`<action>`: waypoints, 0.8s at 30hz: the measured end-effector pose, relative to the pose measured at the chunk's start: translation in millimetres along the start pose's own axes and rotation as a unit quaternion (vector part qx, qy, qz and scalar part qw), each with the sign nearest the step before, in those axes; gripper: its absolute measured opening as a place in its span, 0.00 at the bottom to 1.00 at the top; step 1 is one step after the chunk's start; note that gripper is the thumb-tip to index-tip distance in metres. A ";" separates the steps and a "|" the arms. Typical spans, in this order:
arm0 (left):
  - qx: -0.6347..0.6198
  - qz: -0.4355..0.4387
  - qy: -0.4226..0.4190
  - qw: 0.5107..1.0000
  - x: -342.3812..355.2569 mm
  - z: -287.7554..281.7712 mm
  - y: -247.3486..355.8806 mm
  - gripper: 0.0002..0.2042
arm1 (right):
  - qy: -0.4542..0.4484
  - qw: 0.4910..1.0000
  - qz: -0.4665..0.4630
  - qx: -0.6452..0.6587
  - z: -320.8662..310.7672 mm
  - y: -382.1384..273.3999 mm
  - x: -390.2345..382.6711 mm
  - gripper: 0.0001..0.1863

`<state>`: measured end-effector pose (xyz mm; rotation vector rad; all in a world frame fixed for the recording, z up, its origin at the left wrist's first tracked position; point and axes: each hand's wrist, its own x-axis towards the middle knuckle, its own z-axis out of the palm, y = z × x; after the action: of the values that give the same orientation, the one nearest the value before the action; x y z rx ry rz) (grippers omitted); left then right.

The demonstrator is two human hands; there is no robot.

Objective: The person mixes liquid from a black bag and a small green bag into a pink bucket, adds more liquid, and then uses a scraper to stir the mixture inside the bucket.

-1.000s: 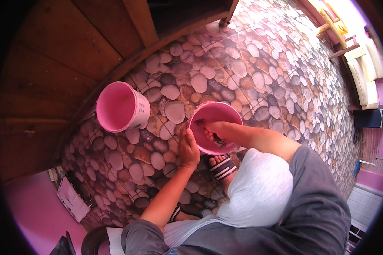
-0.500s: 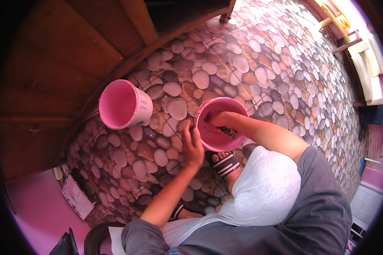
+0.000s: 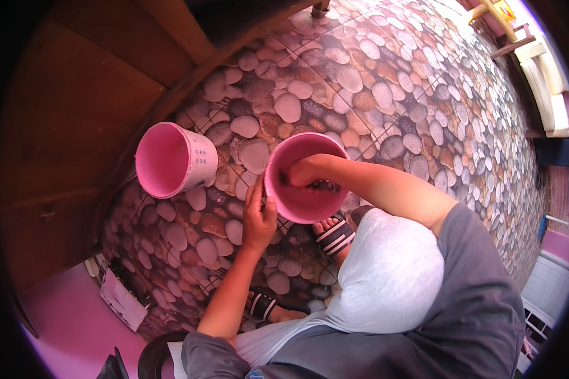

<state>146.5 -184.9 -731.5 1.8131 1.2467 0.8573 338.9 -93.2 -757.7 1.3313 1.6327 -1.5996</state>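
Note:
A pink bucket (image 3: 306, 211) stands on the floor in front of my feet, its mouth toward me. My left hand (image 3: 259, 218) rests against the bucket's left outer side, fingers stretched along the wall and thumb near the rim. Inside the bucket, my right hand (image 3: 303, 172) is closed against the inner left wall. A small dark patch shows at its fingertips; I cannot make out what it is. Some dark thing (image 3: 325, 185) shows below my right wrist, partly hidden. Left of this bucket, a second pink bucket (image 3: 202, 158) lies tilted, its mouth turned toward the left.
Brown wooden furniture (image 3: 95, 145) runs along the left, behind the second bucket. Pebble-patterned floor (image 3: 360, 95) stretches away to the far right, toward a cream cushioned seat (image 3: 544, 88). My sandalled foot (image 3: 335, 237) is just below the bucket. A pale flat box (image 3: 123, 300) leans at the lower left.
The near bucket has shifted a little left and its mouth faces me more. My right hand has moved left inside it. My left hand now lies closer against its side.

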 end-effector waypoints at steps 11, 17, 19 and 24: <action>0.037 -0.001 0.041 0.998 -14.8 18.5 -2.5 0.26 | 0.030 0.962 -0.150 -0.225 -4.2 -27.4 -27.8 0.11; 0.024 -0.018 0.020 0.999 -11.5 21.7 4.7 0.27 | 0.027 0.928 -0.227 -0.295 9.0 -23.8 -11.7 0.07; 0.023 -0.012 0.003 1.000 -9.3 20.7 4.9 0.28 | 0.015 0.905 -0.227 -0.358 12.8 -22.8 -4.5 0.07; 0.053 -0.014 0.036 0.998 -14.1 24.1 4.9 0.26 | 0.158 0.884 -0.208 -0.389 35.5 -11.1 -31.4 0.10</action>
<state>164.8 -204.5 -740.4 1.8567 1.3837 0.8631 332.0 -134.1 -732.2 0.8531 2.5197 -0.7284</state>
